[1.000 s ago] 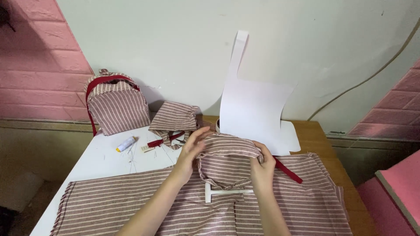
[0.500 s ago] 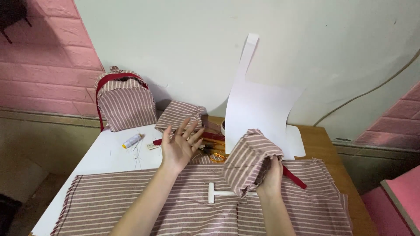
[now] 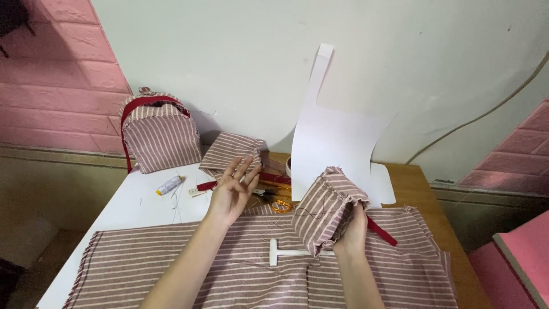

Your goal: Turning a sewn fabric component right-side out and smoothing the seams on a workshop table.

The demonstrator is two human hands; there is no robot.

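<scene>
Already one finished piece stands at the far left of the desk — a small striped backpack with red trim, upright against the wall. Just right of it lie a small white and yellow tube and a folded striped piece, with red strap ends and what look like scissors and thread beside them; these are too cluttered to tell apart well. The left hand is lifted over that clutter, fingers spread and holding nothing. Below it a large sheet of striped fabric covers the near part of the desk, uncut as far as one can see, with a white T-shaped tool resting on it. Further right, the right hand is closed round the underside of a boxy striped pouch, held up off the fabric — its upper edge is raw and frayed and a loose thread hangs from it, so I judge the sewing half done. Behind stands a white paper pattern, leaning on the wall, and a red strap lies by the right wrist.
</scene>
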